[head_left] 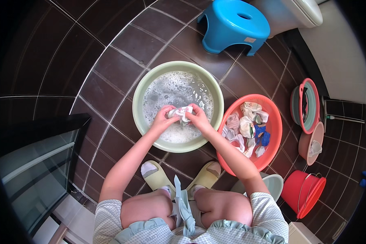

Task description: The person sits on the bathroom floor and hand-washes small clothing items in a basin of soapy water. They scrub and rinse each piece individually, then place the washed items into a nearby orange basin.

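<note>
Both my hands meet over a pale green basin [138, 118] of sudsy water [160, 95]. Between them is a small wet white cloth item [182, 114] with pinkish marks; its exact kind cannot be made out. My left hand [163, 118] grips its left side, fingers closed. On its other side my right hand [198, 118] pinches the edge. The cloth is bunched up just above the foam. To the right of the basin stands a coral-red basin [277, 136] holding several small crumpled garments [248, 127], mostly white, some blue and pink.
A blue plastic stool [236, 24] stands beyond the basin, near a white toilet [293, 14]. At the right are a red bucket [303, 193], a pink tub [312, 142] and a grey-pink basin [306, 105]. A pale basin [273, 185] sits by my right knee. Dark tiles [122, 77] cover the floor.
</note>
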`<state>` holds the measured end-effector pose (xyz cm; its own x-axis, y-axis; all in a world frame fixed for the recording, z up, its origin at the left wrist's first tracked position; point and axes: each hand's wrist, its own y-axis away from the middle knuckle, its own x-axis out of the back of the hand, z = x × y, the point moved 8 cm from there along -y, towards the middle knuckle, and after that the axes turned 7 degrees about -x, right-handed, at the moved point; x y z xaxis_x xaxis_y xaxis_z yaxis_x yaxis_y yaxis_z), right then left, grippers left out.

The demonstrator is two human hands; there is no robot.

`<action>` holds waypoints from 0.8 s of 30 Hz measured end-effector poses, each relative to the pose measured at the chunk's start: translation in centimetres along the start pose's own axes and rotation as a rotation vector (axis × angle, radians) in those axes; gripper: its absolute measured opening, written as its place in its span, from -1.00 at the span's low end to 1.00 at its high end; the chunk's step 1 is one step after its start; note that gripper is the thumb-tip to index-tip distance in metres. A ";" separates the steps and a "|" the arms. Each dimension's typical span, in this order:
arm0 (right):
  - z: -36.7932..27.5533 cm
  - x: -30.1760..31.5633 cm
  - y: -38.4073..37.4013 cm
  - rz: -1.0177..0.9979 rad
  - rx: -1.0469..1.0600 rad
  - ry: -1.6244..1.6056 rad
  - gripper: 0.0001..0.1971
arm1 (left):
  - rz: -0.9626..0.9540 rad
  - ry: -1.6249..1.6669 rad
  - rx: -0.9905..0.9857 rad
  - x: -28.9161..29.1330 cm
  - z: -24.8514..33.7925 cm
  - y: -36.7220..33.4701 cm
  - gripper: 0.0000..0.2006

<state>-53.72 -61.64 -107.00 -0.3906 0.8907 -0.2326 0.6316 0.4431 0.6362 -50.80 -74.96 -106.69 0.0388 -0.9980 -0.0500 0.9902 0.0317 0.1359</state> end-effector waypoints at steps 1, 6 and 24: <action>0.3 0.2 -0.2 0.037 0.035 0.014 -0.81 | 0.038 -0.008 0.016 0.1 -0.3 0.0 -0.75; 0.0 -0.6 0.7 0.139 0.350 0.108 -0.83 | 0.310 0.027 0.097 2.0 -3.1 0.5 -0.92; -3.3 3.3 -0.1 0.272 0.478 0.131 -0.76 | 0.323 0.332 0.229 0.9 1.0 0.9 -0.76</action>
<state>-57.27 -59.08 -105.39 -0.2320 0.9727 0.0052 0.9424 0.2235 0.2490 -50.06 -75.88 -105.60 0.4149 -0.8669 -0.2763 0.8675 0.2854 0.4074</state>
